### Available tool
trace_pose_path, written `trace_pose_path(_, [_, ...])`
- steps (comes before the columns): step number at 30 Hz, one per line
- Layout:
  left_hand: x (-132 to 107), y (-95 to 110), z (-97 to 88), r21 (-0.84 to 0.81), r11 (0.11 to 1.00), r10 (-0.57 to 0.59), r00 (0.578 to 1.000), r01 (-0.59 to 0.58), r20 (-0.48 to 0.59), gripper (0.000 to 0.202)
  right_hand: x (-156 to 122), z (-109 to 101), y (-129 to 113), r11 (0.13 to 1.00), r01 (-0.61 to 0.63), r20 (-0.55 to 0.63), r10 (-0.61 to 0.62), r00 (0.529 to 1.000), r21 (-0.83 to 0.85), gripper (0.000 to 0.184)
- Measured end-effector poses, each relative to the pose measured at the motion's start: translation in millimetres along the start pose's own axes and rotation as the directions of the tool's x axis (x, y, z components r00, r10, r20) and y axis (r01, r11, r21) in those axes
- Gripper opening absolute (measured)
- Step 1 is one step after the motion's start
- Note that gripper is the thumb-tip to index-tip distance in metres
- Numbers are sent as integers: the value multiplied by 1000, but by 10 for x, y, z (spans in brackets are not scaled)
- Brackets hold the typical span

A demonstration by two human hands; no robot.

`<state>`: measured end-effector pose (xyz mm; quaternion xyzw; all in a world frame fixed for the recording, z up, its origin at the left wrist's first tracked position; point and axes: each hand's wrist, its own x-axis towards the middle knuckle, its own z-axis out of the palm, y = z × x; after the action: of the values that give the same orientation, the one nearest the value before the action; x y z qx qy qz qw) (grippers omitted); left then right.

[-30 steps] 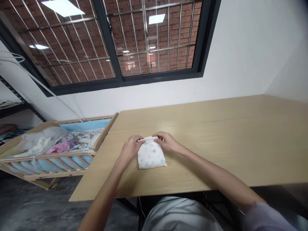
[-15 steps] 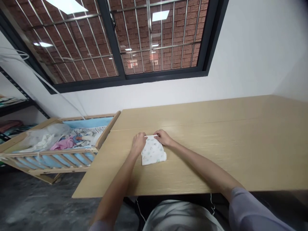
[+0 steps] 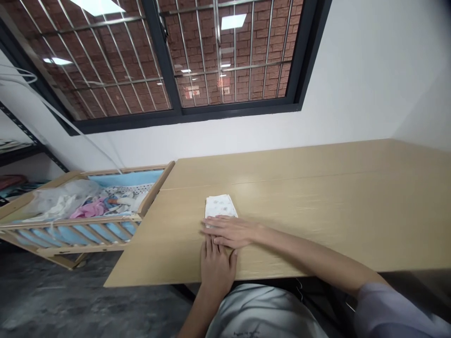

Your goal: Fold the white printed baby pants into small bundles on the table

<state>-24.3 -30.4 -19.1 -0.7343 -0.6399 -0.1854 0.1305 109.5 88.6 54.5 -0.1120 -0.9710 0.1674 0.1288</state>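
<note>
A small folded white cloth with a faint print [image 3: 221,205] lies flat on the wooden table [image 3: 303,206]. My right hand [image 3: 230,230] rests across its near part, palm down with fingers stretched to the left. Just below, my left hand [image 3: 215,263] lies flat near the table's front edge, its fingers pointing forward and the tips meeting the right hand. The near end of the cloth is hidden beneath my hands. Neither hand grips anything.
Left of the table stands a wooden crib [image 3: 151,195] with blue lining, holding a pink cloth [image 3: 89,208], other fabrics and clear plastic. A barred window [image 3: 229,56] is in the wall behind. Shelving [image 3: 21,155] is at the far left.
Both hands have let go of the cloth's far edge and come nearer to me. The right now lies flat over its near part; the left has dropped toward the table edge.
</note>
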Motion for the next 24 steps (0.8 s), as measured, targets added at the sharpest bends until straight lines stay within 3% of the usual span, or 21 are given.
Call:
trace_pose_path(5, [33,-25,47,-51,998,-33,999,33,7,60,112,178,415,988,-144,61,141,988,58,56])
trace_pose_path(11, [19,-86,61,-22,1000,-16,1000,15,-8,58,279,59,1028,968,-248,-42,249,967,44,57])
trace_pose_path(15, [11,-59,55,-22,999,-33,999,33,7,58,351,5,1275,949,-317,-63,315,947,-8,59])
trace_pose_path(20, [64,-93,-49,-11,1000,-13,1000,14,22,53,353,-73,1249,935,-355,-66,354,933,-12,62])
trace_pose_path(24, [213,-336,-186,-59,998,22,1000,-21,21,32,168,-321,879,914,-404,-229,398,888,24,57])
